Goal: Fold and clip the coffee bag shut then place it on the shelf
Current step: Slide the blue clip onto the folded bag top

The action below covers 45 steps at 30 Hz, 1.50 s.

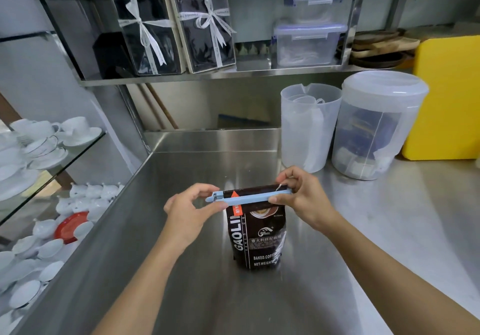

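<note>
One bag [255, 233] stands upright on the counter [363, 230] between our two hands. One blue clip [249, 198] spans its folded top; our left hand [189, 212] and right hand [302, 199] pinch its ends. Beyond the right hand stand two tubs [309, 127].

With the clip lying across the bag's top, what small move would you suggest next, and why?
Probably press the clip's left end shut with the left hand. That latch end juts past the bag and looks unfastened, while the right hand pinches the other end.
</note>
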### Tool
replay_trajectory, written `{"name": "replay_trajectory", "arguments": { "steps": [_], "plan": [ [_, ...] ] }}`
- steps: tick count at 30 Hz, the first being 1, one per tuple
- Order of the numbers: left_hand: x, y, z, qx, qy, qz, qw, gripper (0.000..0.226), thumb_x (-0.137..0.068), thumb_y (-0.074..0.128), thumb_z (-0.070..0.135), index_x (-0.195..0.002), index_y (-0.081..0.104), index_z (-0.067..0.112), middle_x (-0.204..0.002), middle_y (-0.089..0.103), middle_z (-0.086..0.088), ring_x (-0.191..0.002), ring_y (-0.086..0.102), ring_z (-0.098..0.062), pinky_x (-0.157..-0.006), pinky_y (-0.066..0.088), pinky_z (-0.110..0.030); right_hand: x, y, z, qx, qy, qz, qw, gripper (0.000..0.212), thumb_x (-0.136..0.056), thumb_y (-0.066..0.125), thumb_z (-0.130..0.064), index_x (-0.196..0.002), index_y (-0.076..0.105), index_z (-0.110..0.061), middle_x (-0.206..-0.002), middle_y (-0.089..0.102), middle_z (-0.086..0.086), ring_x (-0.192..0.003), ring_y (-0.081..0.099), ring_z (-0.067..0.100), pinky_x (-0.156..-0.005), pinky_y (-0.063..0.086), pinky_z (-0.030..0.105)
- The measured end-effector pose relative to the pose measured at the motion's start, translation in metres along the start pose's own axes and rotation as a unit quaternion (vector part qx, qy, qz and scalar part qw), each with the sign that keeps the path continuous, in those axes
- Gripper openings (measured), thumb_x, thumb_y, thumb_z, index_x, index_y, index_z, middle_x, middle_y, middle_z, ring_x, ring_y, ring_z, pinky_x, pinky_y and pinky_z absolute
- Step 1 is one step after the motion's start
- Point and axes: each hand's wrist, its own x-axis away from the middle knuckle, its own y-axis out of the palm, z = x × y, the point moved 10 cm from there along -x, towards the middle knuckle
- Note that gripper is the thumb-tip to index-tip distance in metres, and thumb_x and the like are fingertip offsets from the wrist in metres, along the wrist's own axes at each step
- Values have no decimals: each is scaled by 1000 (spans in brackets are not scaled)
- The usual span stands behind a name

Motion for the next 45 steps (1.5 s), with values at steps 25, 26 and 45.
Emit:
{"name": "replay_trajectory", "arguments": {
  "steps": [25, 26, 45],
  "plan": [
    [14, -2, -5, -17, 14, 44, 999, 22, -73, 71, 31, -71, 58, 48, -74, 60, 24, -113, 16, 15, -102, 9, -31, 9, 7, -7, 31, -23, -6, 999, 37, -63, 73, 8, -75, 52, -19, -70, 63, 9, -54, 58, 3, -54, 46, 12],
    [14, -2, -2, -27, 28, 47, 998, 22, -74, 71, 29, -70, 58, 46, -72, 60, 22, -109, 17, 23, -102, 10, -32, 9, 7, -7, 34, -26, -5, 999, 36, -63, 74, 8, -75, 52, -19, -70, 63, 9, -53, 58, 3, -53, 46, 11],
    [21, 5, 18, -51, 115, 64, 990, 6, -74, 72, 18, -78, 70, 14, -66, 52, 14, -99, 15, 33, -110, 12, -44, 10, 105, -69, 571, -251, -208, 753, 24, -78, 61, -39, -76, 60, -15, -81, 64, 2, -93, 45, 19, -88, 18, 39]
  ]
}}
